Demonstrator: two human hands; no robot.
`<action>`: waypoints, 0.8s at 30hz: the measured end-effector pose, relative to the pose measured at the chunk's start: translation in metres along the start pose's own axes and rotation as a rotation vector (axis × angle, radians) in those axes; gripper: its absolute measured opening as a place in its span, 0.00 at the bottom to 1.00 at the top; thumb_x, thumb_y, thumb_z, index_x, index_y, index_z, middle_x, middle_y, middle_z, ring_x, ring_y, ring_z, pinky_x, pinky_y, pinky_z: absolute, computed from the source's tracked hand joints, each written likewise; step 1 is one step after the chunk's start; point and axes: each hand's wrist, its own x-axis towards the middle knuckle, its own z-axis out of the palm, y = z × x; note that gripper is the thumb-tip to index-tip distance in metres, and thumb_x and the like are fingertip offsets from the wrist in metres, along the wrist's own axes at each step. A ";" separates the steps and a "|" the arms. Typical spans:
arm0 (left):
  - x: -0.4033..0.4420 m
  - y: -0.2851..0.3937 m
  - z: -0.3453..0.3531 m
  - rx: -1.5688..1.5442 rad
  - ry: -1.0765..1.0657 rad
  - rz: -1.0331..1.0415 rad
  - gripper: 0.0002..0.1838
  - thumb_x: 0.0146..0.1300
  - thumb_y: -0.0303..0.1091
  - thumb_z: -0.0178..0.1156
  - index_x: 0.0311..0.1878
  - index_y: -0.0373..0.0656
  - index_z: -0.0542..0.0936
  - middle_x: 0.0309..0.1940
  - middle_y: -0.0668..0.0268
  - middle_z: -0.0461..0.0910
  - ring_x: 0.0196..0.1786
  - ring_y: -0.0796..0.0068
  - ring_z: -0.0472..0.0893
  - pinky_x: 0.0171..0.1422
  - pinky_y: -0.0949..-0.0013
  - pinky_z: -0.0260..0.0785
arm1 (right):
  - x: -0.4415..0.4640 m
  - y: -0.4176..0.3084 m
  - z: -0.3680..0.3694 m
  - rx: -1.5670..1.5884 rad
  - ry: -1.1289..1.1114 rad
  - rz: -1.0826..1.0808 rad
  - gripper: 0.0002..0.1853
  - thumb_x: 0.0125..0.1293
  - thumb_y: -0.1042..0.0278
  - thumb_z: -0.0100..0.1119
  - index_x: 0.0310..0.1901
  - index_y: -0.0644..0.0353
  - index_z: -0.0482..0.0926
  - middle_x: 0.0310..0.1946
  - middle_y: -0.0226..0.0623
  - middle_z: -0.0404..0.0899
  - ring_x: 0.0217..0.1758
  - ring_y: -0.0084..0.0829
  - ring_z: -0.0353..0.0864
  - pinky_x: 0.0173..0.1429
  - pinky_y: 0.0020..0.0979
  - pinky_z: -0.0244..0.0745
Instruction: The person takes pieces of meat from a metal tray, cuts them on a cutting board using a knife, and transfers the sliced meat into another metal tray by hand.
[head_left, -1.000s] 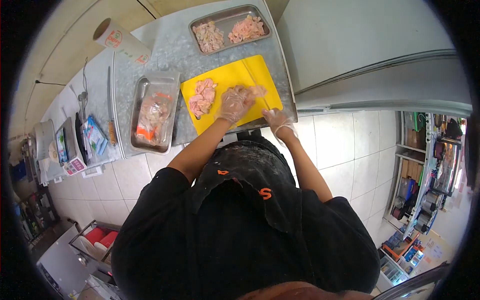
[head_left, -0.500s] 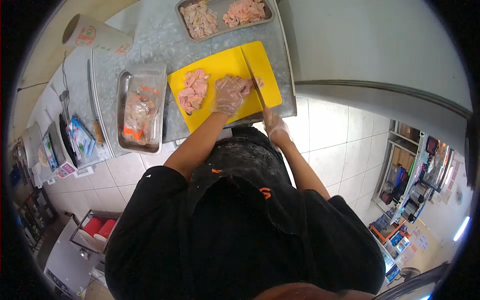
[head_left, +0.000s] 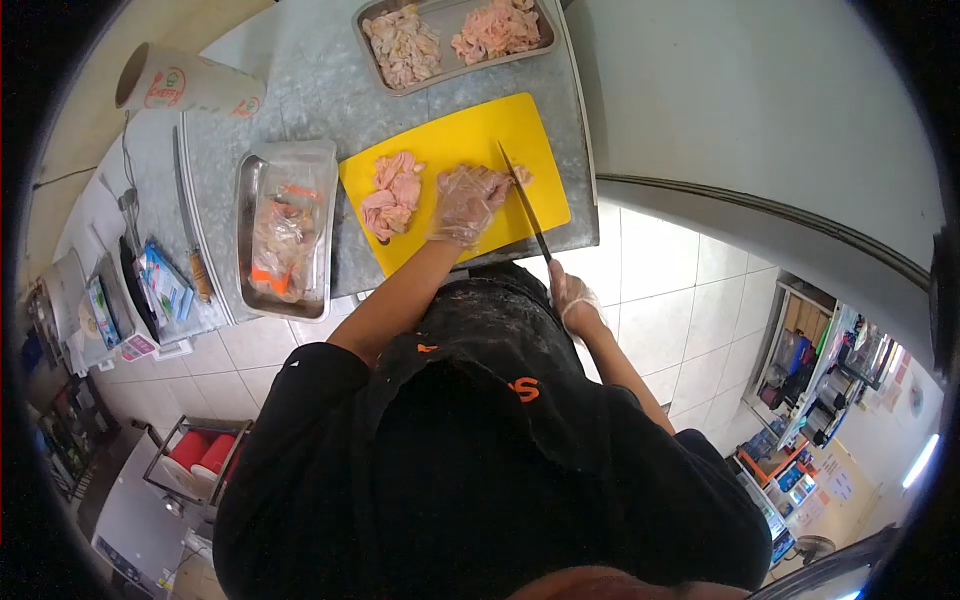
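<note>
My left hand [head_left: 466,204], in a clear plastic glove, is closed over pink raw meat on the yellow cutting board [head_left: 450,135]. A long knife [head_left: 523,196] is held by its handle in my gloved right hand [head_left: 573,297], just past the board's near edge. Its blade lies across the right part of the board, beside a small cut piece of meat [head_left: 521,175]. Another pile of raw meat [head_left: 392,194] rests on the board's left side, apart from my hands.
Behind the board, a metal tray [head_left: 440,72] holds two heaps of cut meat. Left of the board stands a metal tray [head_left: 325,250] with bagged meat. Farther left are a paper tub [head_left: 185,82], a long blade with a wooden handle [head_left: 200,275] and a scale [head_left: 137,345].
My right hand has drawn the knife back toward my body, its tip lower on the board. My left hand stays on the meat. The view has shifted.
</note>
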 end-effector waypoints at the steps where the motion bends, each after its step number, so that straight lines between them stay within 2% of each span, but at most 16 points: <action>1: -0.001 -0.001 0.001 0.042 0.020 0.011 0.06 0.59 0.41 0.61 0.36 0.53 0.82 0.29 0.68 0.80 0.38 0.60 0.78 0.43 0.52 0.61 | 0.008 0.003 0.005 -0.205 0.112 -0.249 0.27 0.77 0.53 0.29 0.67 0.61 0.61 0.45 0.62 0.79 0.52 0.59 0.77 0.55 0.50 0.71; 2: -0.002 0.001 0.002 0.081 0.041 0.024 0.07 0.59 0.41 0.61 0.38 0.54 0.82 0.30 0.68 0.80 0.38 0.60 0.78 0.43 0.52 0.61 | 0.016 -0.011 -0.009 -0.192 0.090 -0.293 0.25 0.76 0.59 0.30 0.70 0.59 0.54 0.43 0.62 0.79 0.47 0.58 0.80 0.50 0.51 0.73; 4: 0.000 0.003 -0.001 0.055 -0.018 0.010 0.07 0.59 0.41 0.61 0.39 0.54 0.82 0.30 0.67 0.80 0.39 0.60 0.78 0.44 0.53 0.62 | 0.052 -0.027 -0.012 -0.255 0.262 -0.459 0.24 0.76 0.59 0.30 0.69 0.60 0.56 0.39 0.61 0.80 0.44 0.58 0.80 0.46 0.53 0.73; 5: 0.000 0.003 -0.004 0.032 -0.080 -0.006 0.07 0.59 0.41 0.61 0.39 0.54 0.83 0.30 0.67 0.80 0.40 0.60 0.78 0.44 0.53 0.62 | 0.055 -0.031 -0.012 -0.247 0.269 -0.458 0.24 0.76 0.59 0.30 0.69 0.60 0.56 0.39 0.61 0.80 0.44 0.58 0.80 0.46 0.53 0.73; 7: -0.003 0.000 -0.007 0.032 -0.094 0.031 0.07 0.59 0.40 0.62 0.40 0.55 0.83 0.31 0.67 0.80 0.41 0.60 0.78 0.44 0.52 0.63 | 0.058 -0.041 -0.019 -0.114 0.260 -0.424 0.27 0.77 0.50 0.27 0.61 0.64 0.67 0.40 0.64 0.79 0.47 0.60 0.79 0.50 0.53 0.71; 8: -0.003 -0.003 -0.007 0.030 -0.102 0.046 0.08 0.58 0.40 0.62 0.40 0.55 0.83 0.32 0.67 0.80 0.42 0.60 0.78 0.45 0.52 0.64 | 0.058 -0.032 -0.015 -0.117 0.276 -0.435 0.27 0.77 0.50 0.27 0.61 0.64 0.67 0.40 0.64 0.79 0.47 0.60 0.79 0.50 0.53 0.71; 10: -0.008 -0.012 -0.009 0.017 -0.098 0.107 0.08 0.58 0.39 0.62 0.41 0.55 0.84 0.34 0.67 0.80 0.43 0.60 0.78 0.46 0.53 0.66 | 0.050 0.006 0.007 0.061 0.237 -0.297 0.38 0.75 0.39 0.21 0.47 0.67 0.76 0.41 0.66 0.78 0.50 0.61 0.77 0.55 0.53 0.68; 12: -0.013 -0.019 -0.021 0.008 -0.099 0.155 0.08 0.59 0.38 0.62 0.41 0.55 0.84 0.35 0.67 0.79 0.44 0.60 0.78 0.47 0.53 0.67 | 0.021 0.017 0.003 0.019 0.169 -0.184 0.45 0.72 0.32 0.16 0.38 0.69 0.78 0.42 0.66 0.78 0.51 0.62 0.75 0.58 0.53 0.64; 13: -0.017 -0.022 -0.029 -0.074 -0.129 0.154 0.08 0.59 0.39 0.62 0.41 0.54 0.83 0.38 0.66 0.79 0.43 0.60 0.78 0.48 0.53 0.68 | 0.016 0.020 -0.001 0.011 0.168 -0.195 0.45 0.72 0.32 0.16 0.38 0.69 0.78 0.42 0.66 0.78 0.51 0.62 0.75 0.58 0.53 0.64; 15: -0.025 -0.022 -0.036 -0.153 -0.162 0.154 0.09 0.59 0.40 0.62 0.41 0.52 0.83 0.42 0.65 0.80 0.42 0.60 0.78 0.49 0.53 0.68 | 0.007 0.023 -0.007 0.045 0.154 -0.186 0.36 0.74 0.38 0.27 0.40 0.67 0.76 0.30 0.61 0.79 0.37 0.59 0.78 0.47 0.51 0.70; 16: -0.028 -0.020 -0.037 -0.135 -0.081 0.121 0.08 0.59 0.40 0.63 0.39 0.50 0.82 0.40 0.65 0.80 0.42 0.60 0.79 0.48 0.53 0.69 | 0.006 0.019 -0.007 0.047 0.152 -0.190 0.36 0.74 0.38 0.27 0.40 0.67 0.76 0.30 0.61 0.79 0.37 0.59 0.78 0.47 0.51 0.70; 18: -0.030 -0.012 -0.042 -0.112 -0.008 0.093 0.08 0.58 0.40 0.64 0.38 0.49 0.82 0.38 0.65 0.80 0.41 0.59 0.79 0.46 0.54 0.70 | 0.001 -0.001 -0.006 0.214 0.207 -0.262 0.45 0.71 0.31 0.20 0.33 0.68 0.78 0.27 0.60 0.78 0.38 0.59 0.77 0.46 0.50 0.69; 20: -0.027 0.000 -0.049 -0.050 0.025 0.031 0.09 0.58 0.40 0.64 0.35 0.46 0.81 0.34 0.64 0.79 0.40 0.58 0.79 0.43 0.55 0.70 | -0.004 -0.027 -0.011 0.209 0.334 -0.482 0.45 0.70 0.29 0.22 0.35 0.68 0.77 0.26 0.58 0.78 0.38 0.60 0.76 0.44 0.48 0.69; 22: -0.032 -0.007 -0.039 -0.064 -0.017 -0.011 0.09 0.57 0.39 0.65 0.34 0.45 0.80 0.32 0.63 0.79 0.39 0.57 0.79 0.42 0.55 0.70 | 0.003 -0.054 -0.018 0.228 0.185 -0.364 0.37 0.73 0.35 0.31 0.44 0.65 0.79 0.41 0.62 0.79 0.48 0.62 0.77 0.53 0.52 0.69; 24: -0.029 -0.009 -0.037 -0.079 -0.053 -0.050 0.09 0.57 0.38 0.65 0.34 0.44 0.79 0.31 0.62 0.79 0.38 0.57 0.79 0.41 0.54 0.70 | 0.010 -0.070 -0.019 0.210 0.181 -0.372 0.36 0.73 0.36 0.31 0.47 0.65 0.79 0.43 0.62 0.79 0.49 0.62 0.77 0.54 0.52 0.69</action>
